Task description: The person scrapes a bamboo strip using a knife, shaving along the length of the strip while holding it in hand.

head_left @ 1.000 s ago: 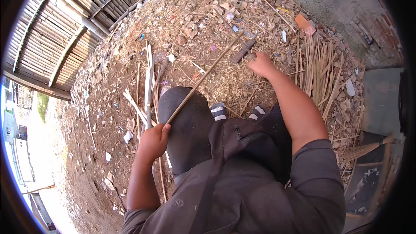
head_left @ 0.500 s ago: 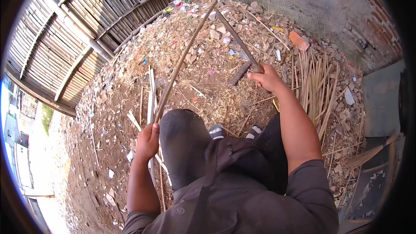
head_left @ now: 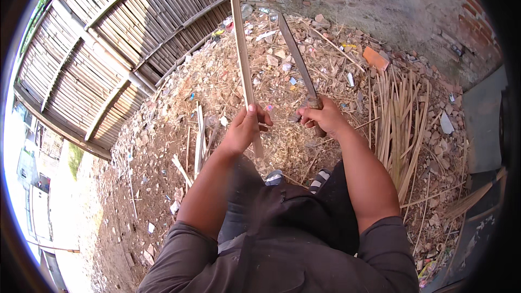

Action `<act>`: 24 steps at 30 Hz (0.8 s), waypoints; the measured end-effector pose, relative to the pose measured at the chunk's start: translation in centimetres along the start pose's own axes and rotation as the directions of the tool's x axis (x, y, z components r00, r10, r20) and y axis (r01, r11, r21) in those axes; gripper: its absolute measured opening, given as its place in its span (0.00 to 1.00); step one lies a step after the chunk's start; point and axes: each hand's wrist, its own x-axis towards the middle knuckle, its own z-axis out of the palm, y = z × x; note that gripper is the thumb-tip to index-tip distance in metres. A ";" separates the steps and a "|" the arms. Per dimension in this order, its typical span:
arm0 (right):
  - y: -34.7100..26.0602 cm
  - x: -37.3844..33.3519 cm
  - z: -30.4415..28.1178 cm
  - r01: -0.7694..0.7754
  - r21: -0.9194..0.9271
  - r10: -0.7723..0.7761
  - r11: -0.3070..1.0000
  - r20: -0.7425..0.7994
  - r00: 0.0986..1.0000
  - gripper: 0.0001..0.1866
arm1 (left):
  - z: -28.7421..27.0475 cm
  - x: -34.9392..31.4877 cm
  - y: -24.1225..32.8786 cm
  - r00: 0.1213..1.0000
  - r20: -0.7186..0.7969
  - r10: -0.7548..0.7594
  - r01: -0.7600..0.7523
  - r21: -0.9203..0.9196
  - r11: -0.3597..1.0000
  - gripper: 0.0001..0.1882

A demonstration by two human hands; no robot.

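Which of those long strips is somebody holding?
The pale strip in the left hand, gripped near its lower end. The bundled strips at the right and the few strips at the left lie on the ground, untouched.

1. The left hand (head_left: 241, 133) pinches between thumb (head_left: 252, 108) and loosely curled fingers (head_left: 264, 116), which face the right hand (head_left: 325, 115).
2. The right hand is clenched, its thumb toward the left hand, well apart from it.
3. The left forearm (head_left: 209, 182) and right forearm (head_left: 368, 165) slant inward behind their hands.
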 end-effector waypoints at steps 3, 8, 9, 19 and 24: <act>0.5 -0.3 -0.4 0.054 -0.029 -0.054 0.998 0.022 0.998 0.13 | 2.8 1.8 -0.7 0.999 0.025 0.040 -0.038 -0.097 0.995 0.23; 0.4 -0.7 0.2 0.057 0.078 -0.064 0.995 0.081 0.995 0.18 | 6.0 3.5 -0.9 0.993 -0.061 0.100 -0.107 -0.134 0.985 0.24; 0.3 -0.9 0.4 0.046 0.154 -0.064 0.987 0.114 0.991 0.17 | 6.5 3.8 -1.1 0.997 -0.043 0.061 -0.071 -0.300 0.951 0.24; 0.5 -0.7 0.4 0.076 0.073 -0.086 0.994 0.150 0.985 0.10 | 6.1 5.9 -3.3 0.980 -0.034 0.198 -0.196 0.046 0.980 0.29; 0.8 -1.2 -0.9 0.098 -0.227 -0.078 0.969 0.092 0.993 0.22 | 0.6 4.5 -4.1 0.988 -0.056 0.146 -0.101 0.488 0.867 0.30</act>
